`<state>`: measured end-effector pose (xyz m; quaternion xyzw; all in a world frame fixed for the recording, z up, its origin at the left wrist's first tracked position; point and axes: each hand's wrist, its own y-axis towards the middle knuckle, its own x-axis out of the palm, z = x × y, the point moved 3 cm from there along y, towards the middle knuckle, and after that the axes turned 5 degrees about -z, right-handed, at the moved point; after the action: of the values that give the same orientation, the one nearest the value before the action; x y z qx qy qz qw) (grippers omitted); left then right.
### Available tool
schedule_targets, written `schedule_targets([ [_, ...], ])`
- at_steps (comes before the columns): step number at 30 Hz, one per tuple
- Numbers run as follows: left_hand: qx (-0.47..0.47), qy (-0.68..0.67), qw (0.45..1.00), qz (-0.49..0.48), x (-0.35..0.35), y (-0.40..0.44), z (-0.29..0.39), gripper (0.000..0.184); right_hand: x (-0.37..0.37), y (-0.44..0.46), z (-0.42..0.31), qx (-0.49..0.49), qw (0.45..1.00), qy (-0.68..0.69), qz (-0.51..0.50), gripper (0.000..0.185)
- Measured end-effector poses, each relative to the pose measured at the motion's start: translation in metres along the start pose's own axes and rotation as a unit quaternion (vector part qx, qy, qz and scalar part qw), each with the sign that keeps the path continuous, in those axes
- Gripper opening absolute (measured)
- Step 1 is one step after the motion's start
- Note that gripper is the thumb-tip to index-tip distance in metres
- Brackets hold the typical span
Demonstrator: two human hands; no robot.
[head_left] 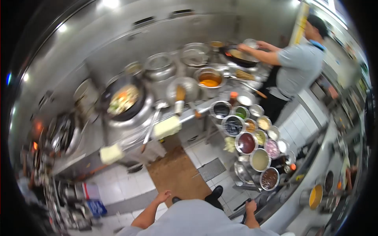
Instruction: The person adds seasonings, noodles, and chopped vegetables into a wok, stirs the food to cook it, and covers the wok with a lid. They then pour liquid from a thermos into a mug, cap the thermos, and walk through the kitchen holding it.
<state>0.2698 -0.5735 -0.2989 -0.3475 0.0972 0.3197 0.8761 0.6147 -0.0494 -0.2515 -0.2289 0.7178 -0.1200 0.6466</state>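
Observation:
My left hand (162, 196) hangs low in front of my body, above the floor, its fingers loosely apart and nothing in them. On the other side, my right hand (251, 205) is closed round a thin black object (241, 204), whose exact kind I cannot make out. A black wok (136, 111) with mixed light, green and orange food (123, 100) sits on the stove at the upper left. Nearer me, a long ladle (151, 126) lies between two folded pale cloths (167, 127) (111, 153) on the counter's front edge.
Beside my right hand stands a rack of bowls (247, 143) with sauces and ingredients. A co-worker (301, 65) handles a second wok (238, 57) at the upper right. A pot of orange liquid (210, 80) is on the stove. A brown mat (177, 173) lies on the floor.

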Motion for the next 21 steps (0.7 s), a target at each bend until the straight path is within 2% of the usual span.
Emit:
schedule_targets([
  [2,-0.055,-0.048,0.996,0.043,-0.007,-0.054,-0.064,0.038,-0.006,-0.038,-0.059,-0.073,0.995,-0.056,-0.04,0.038],
  [4,-0.231,-0.088,0.969,0.011,-0.008,-0.106,-0.121,0.038,-0.002,-0.054,-0.101,-0.152,0.983,-0.103,0.004,0.041],
  [5,-0.258,-0.088,0.962,0.011,-0.006,-0.13,-0.152,0.043,0.005,-0.043,-0.12,-0.254,0.966,-0.03,0.024,0.04],
  [6,-0.26,-0.098,0.96,0.016,-0.001,-0.154,-0.19,0.043,0.001,-0.04,-0.144,-0.326,0.941,-0.024,0.085,0.037],
  [7,-0.182,-0.085,0.98,-0.001,0.002,-0.175,-0.22,0.044,-0.007,-0.04,-0.174,-0.392,0.908,-0.016,0.147,0.034],
  [9,-0.1,-0.069,0.992,-0.018,-0.005,-0.192,-0.233,0.046,-0.066,-0.075,-0.251,-0.416,0.87,0.101,0.247,0.031],
  [10,-0.215,-0.151,0.965,0.016,-0.01,-0.204,-0.228,0.044,-0.086,-0.068,-0.276,-0.396,0.879,0.18,0.196,0.025],
  [11,-0.327,-0.23,0.916,0.049,-0.012,-0.213,-0.226,0.043,-0.1,-0.063,-0.301,-0.339,0.857,0.383,0.067,0.018],
  [12,-0.328,-0.23,0.915,0.048,-0.015,-0.213,-0.228,0.043,-0.13,-0.092,-0.33,-0.326,0.798,0.506,-0.004,0.015],
  [14,-0.274,-0.289,0.91,0.114,-0.022,-0.207,-0.231,0.039,-0.162,-0.108,-0.379,-0.369,0.699,0.611,-0.029,0.016],
  [16,-0.27,-0.307,0.903,0.131,-0.031,-0.192,-0.215,0.037,-0.194,-0.135,-0.429,-0.397,0.653,0.642,-0.057,0.016],
  [18,-0.247,-0.324,0.902,0.143,-0.037,-0.172,-0.203,0.035,-0.223,-0.164,-0.481,-0.43,0.632,0.63,-0.135,0.018],
  [20,-0.213,-0.25,0.936,0.128,-0.052,-0.151,-0.186,0.034,-0.232,-0.17,-0.542,-0.493,0.533,0.654,-0.215,0.026],
  [21,-0.219,-0.252,0.932,0.138,-0.059,-0.141,-0.186,0.034,-0.235,-0.177,-0.571,-0.515,0.511,0.653,-0.219,0.031],
])
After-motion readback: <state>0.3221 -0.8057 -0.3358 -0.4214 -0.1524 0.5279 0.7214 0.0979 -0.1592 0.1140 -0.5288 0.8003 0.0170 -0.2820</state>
